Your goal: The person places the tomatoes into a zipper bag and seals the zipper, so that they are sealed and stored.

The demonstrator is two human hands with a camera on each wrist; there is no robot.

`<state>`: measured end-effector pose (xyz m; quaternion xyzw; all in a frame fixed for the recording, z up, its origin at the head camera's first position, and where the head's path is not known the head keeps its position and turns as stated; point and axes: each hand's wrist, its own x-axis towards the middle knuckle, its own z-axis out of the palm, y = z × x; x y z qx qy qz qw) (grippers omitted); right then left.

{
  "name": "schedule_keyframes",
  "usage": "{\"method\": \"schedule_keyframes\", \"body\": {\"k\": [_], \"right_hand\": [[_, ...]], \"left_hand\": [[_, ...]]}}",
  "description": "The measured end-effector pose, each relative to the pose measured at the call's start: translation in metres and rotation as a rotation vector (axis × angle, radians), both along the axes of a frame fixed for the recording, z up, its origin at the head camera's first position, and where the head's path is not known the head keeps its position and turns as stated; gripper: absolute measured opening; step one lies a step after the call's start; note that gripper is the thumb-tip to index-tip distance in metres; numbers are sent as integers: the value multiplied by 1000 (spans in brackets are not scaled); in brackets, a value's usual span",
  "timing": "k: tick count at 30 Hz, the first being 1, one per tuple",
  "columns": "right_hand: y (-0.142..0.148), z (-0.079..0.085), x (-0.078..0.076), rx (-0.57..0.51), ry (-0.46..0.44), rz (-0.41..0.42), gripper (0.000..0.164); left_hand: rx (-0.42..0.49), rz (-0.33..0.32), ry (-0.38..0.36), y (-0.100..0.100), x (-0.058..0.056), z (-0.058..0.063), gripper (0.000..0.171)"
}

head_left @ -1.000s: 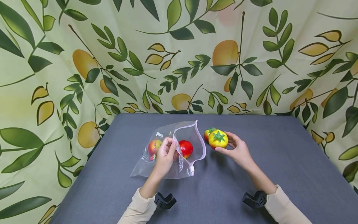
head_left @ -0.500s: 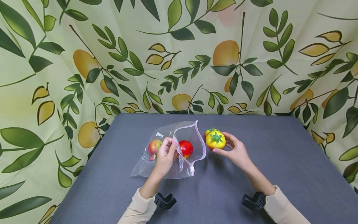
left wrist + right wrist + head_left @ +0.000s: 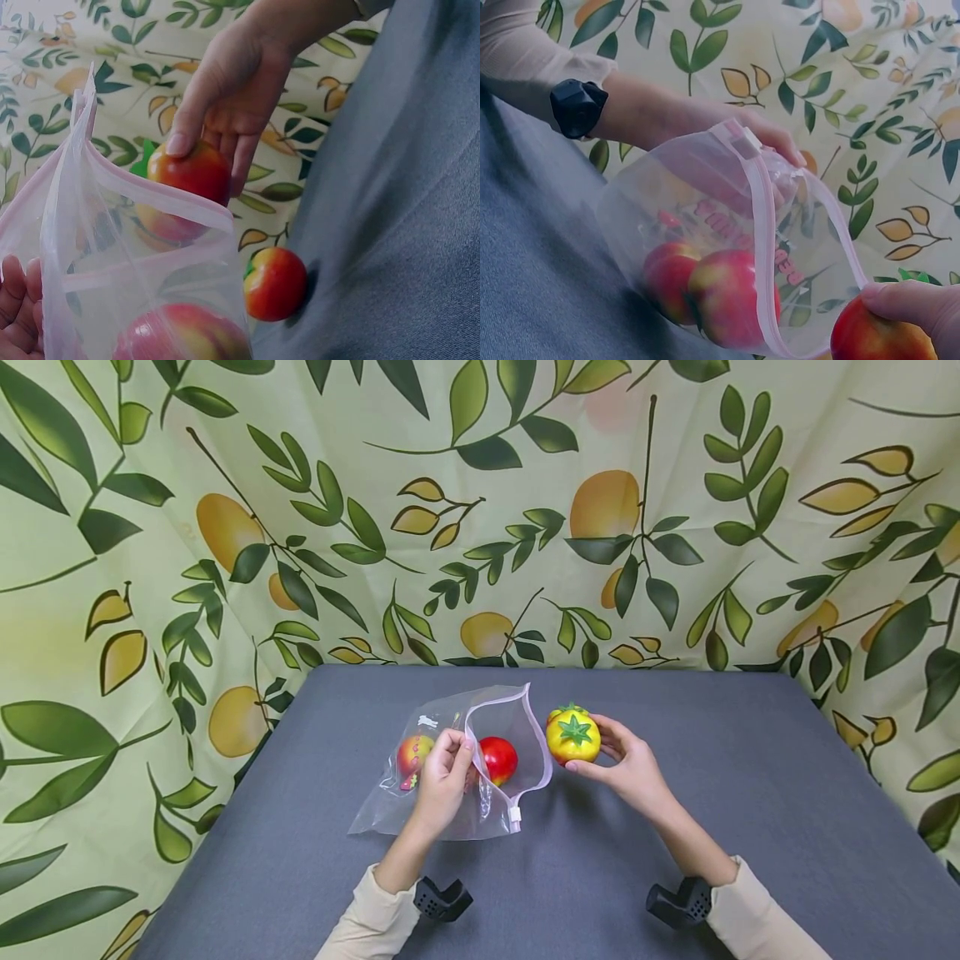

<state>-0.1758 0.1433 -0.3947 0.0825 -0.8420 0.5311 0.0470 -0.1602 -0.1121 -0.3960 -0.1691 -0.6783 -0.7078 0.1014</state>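
My left hand (image 3: 441, 781) pinches the near rim of a clear zip bag (image 3: 390, 810) with a pink slider edge, its mouth spread toward the right. Inside it, a red fruit (image 3: 498, 759) lies near the mouth and a red-yellow fruit (image 3: 414, 753) farther back. In my right hand (image 3: 633, 768), thumb and fingers grip a yellow-and-red toy tomato (image 3: 574, 737) with a green star-shaped top, just right of the bag's mouth. A second toy tomato (image 3: 276, 284) sits on the table in the left wrist view; in the head view the held one hides most of it.
A grey cloth-covered table (image 3: 750, 777) lies under everything, with a leaf-and-fruit patterned curtain (image 3: 480, 527) behind its far edge. Black wrist devices (image 3: 442, 898) are strapped at both cuffs.
My right hand has moved a little left with the toy tomato, closer to the bag's mouth and over the second tomato. The left hand and bag have stayed put.
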Motion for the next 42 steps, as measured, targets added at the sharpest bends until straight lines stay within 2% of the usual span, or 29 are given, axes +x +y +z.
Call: {"method": "schedule_keyframes", "body": {"k": [4,10,16,22,26,31,42], "right_hand": [[-2,0,2,-5,1,8,77],[-6,-1,3,-2,12,39,78],[-8,1,6,-1,14,40,76],[-16,-1,8,-16,49,77,74],[-23,-3,9,-22,73,103,74],[-29,-3,8,-26,87,118,74],[-39,-2,7,-42,95,128,74]], "left_hand": [[-15,6,16,0,-1,0,16],[12,10,3,-1,-1,2,15],[-10,-8,2,0,-1,6,16],[-20,12,-55,0,1,8,15],[2,36,-77,0,5,8,14],[19,54,-69,1,8,5,13],[31,65,-66,-1,10,2,14]]}}
